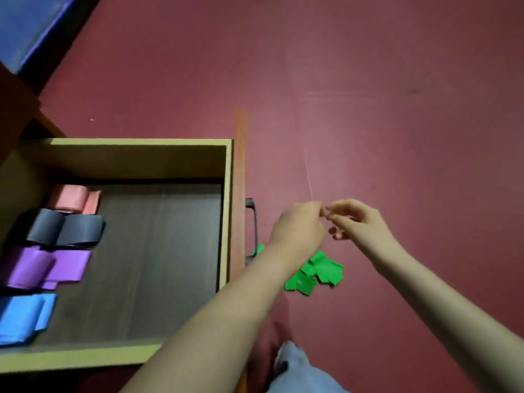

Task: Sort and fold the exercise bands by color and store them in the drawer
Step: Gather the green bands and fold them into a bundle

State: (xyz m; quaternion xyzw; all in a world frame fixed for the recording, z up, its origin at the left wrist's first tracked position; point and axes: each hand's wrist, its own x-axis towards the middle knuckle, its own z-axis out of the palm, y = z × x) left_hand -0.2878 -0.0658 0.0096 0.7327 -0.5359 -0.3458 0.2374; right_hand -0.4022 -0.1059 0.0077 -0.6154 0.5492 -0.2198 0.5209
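Note:
The open wooden drawer (136, 142) holds folded bands in a row along its left side: pink (72, 200), black (68, 228), purple (45, 268) and blue (25, 316). A crumpled green band (316, 273) lies on the red floor just right of the drawer front, partly hidden under my left forearm. Above it my left hand (297, 228) is curled shut, seen from the back. My right hand (358, 219) meets it fingertip to fingertip, fingers loosely apart. I see nothing held between them.
The drawer front carries a dark metal handle (253, 222) close to my left wrist. The wooden cabinet body (14, 109) stands at the left and a blue mat (25, 26) lies at the top left. My jeans-clad knee (297, 370) is below. Red floor (397, 109) spreads to the right.

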